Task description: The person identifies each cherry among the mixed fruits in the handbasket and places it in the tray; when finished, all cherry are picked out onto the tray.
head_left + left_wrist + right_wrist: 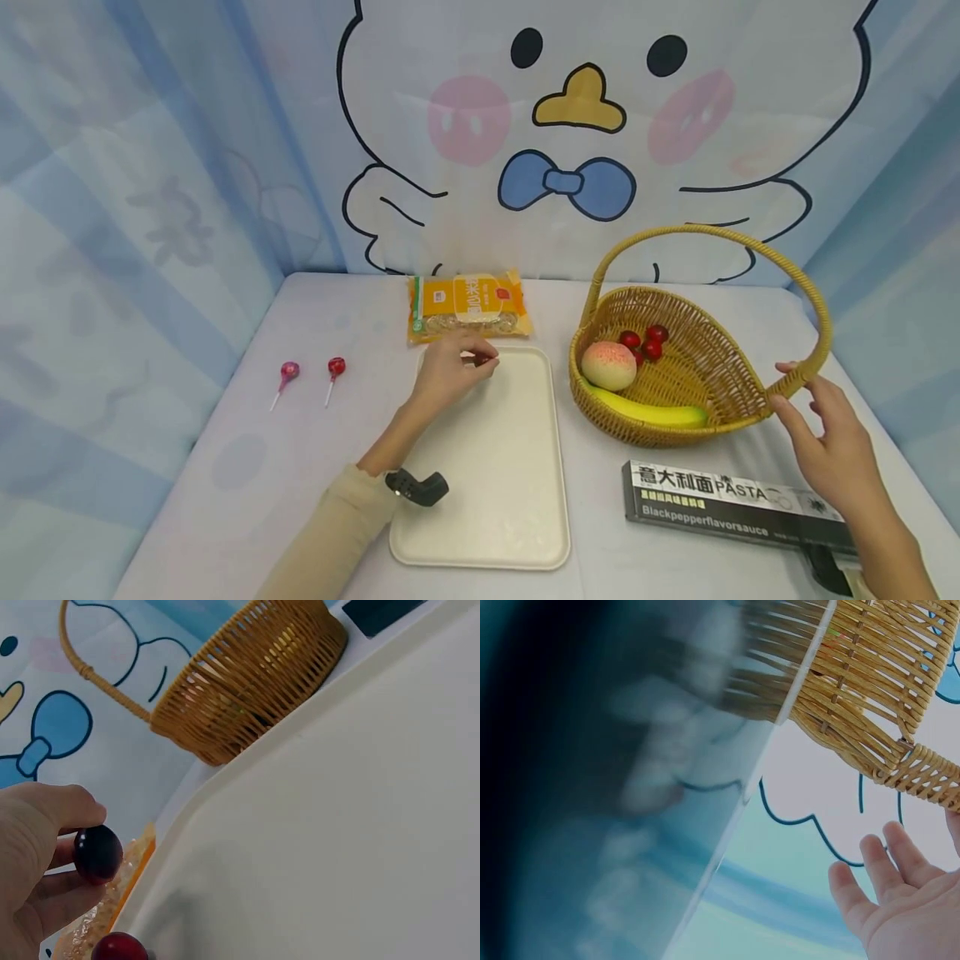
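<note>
My left hand (455, 367) is above the far end of a cream tray (487, 500). Between thumb and fingers it pinches a dark red cherry (98, 854). Another cherry (120, 947) shows just below that hand in the left wrist view. At the right, my right hand (836, 442) holds the wicker basket (720, 350) where its handle meets the rim, thumb in front and a finger behind. Its other fingers spread out, clear of the wicker in the right wrist view. Inside the basket lie a peach (608, 366), a banana (648, 410) and several cherries (652, 348).
Two lollipops (289, 372) lie left of the tray. Behind the tray sits an orange food packet (468, 304). A black-and-white pasta box (735, 504) lies in front of the basket, partly under the right forearm. Curtains enclose the white table (225, 517).
</note>
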Tool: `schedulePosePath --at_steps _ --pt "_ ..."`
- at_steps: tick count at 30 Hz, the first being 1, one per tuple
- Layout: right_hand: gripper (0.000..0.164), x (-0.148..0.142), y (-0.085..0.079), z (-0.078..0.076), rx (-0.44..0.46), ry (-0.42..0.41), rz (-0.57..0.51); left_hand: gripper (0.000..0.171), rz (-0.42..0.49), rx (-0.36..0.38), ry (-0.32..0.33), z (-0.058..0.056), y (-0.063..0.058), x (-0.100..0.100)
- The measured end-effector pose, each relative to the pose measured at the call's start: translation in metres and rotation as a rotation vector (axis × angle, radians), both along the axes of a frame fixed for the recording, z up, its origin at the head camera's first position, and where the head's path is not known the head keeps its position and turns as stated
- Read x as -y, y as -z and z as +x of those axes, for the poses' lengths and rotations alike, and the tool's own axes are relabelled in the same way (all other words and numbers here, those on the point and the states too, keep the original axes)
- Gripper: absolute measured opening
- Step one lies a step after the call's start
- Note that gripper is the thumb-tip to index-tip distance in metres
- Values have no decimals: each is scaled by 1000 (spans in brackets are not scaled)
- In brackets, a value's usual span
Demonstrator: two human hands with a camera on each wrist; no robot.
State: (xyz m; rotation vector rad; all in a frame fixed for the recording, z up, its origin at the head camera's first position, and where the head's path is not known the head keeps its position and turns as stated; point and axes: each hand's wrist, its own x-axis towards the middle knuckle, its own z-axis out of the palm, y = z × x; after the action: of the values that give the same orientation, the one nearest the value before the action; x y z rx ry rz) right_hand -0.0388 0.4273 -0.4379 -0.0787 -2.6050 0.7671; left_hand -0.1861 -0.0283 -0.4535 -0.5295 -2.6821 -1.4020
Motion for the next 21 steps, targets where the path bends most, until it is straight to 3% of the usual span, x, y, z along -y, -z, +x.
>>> schedulePosePath --at_steps 10,21 --pt "50 0 0 1 6 -3 1 6 -120 -21 45 -5 7 -4" --pt "50 0 -1 1 12 3 -4 7 -175 -10 57 -5 9 -4"
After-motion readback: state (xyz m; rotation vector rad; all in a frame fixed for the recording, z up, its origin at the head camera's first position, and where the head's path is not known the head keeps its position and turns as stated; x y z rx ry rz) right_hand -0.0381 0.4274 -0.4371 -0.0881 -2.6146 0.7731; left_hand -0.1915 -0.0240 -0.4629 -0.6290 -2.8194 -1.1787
